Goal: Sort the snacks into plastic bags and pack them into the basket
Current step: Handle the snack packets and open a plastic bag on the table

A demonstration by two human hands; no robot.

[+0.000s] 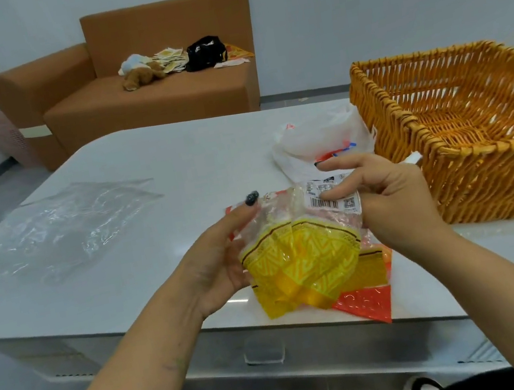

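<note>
Both my hands hold a bunch of snack packets point(300, 256) with clear tops and yellow patterned bottoms, just above the table's near edge. My left hand point(221, 256) grips the bunch from the left, thumb on top. My right hand point(383, 196) pinches the top right by a white barcode label point(328, 197). A red packet point(367, 304) lies underneath on the table. The orange wicker basket point(488, 188) stands to the right, nothing visible inside it. A white plastic bag point(322, 142) lies crumpled beside the basket. A clear plastic bag point(72, 224) lies flat at the left.
The white table point(174, 161) carries everything. Behind it stands a brown sofa point(136, 102) with a plush toy, packets and a black bag on it. A pink bin point(3, 136) sits left of the sofa.
</note>
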